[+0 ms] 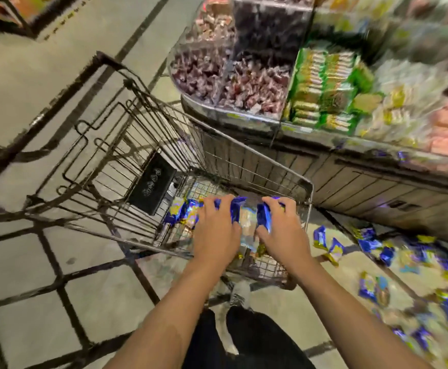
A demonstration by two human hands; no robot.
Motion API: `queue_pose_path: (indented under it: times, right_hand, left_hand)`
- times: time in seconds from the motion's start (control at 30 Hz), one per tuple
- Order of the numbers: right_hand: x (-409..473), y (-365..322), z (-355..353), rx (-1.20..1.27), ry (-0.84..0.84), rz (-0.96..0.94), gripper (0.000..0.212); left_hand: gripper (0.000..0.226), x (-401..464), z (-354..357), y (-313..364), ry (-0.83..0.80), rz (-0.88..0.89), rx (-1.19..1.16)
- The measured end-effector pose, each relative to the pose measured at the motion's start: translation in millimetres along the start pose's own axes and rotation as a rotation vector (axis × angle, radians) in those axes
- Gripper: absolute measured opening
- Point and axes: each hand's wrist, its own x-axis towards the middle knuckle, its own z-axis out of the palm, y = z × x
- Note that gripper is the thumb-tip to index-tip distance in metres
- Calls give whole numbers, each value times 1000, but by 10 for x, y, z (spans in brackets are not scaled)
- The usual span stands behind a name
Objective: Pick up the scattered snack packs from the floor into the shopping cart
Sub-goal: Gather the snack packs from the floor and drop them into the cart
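- Left hand (217, 227) at lower centre of the frame, over the cart (257, 161), fingers curled around blue packs (235, 211).
- Right hand (281, 230) just beside it, fingers clamped on more of the same bundle, with a clear wrapper showing between the two hands.
- Both hands close together, gripping the bundle above the wire basket.
- Already in the basket, left of the hands: several blue-and-yellow packs (183, 211) lying on the mesh.
- Black panel (152, 183) leaning inside the cart, left of those packs.
- At lower right of the frame, many loose packs (377, 249) strewn over the floor (31, 83), well apart from the cart, blurred.
- At upper right, a display stand (377, 187) with clear bins of brownish wrapped sweets (244, 83), green-and-yellow packets (326, 86) and pale bags further right, all smeared by motion.
- Cart parked close against the stand's slatted base.
- At bottom centre, dark trousers (255, 342) and a light shoe (240, 294) beneath the cart's near edge.
- Pale tiles with dark lines across the left half of the frame.
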Motion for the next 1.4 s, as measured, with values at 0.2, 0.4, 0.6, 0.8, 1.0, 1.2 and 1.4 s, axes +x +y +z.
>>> queue_pose_path:
  times: [0.2,0.4,0.6,0.8,1.0,1.2,1.4]
  right_hand:
    - [370,297,258,-11,16,163,67]
    - [858,706,861,28,34,327,64]
    - [1309,1232,1533,-1,-12,398,70]
    - [1547,1680,2073,-65,-84,462,79]
    - [1536,1804,2209,-107,-211,516,85]
    - [1477,1855,2228,-29,-183,531,65]
    - [1348,1684,2108,101,-65,556,52]
  left_hand:
    - [56,585,569,31,-124,32,-42]
    - [56,1247,1459,-136,-265,86,-50]
    - [59,1721,2231,-406,-365,140,18]
    - [60,1817,2895,-608,-479,158,-6]
    - [61,1701,3133,-544,-530,130,58]
    - [59,1772,3210,-451,-569,152,61]
    - [59,1786,3025,-421,-548,185,23]
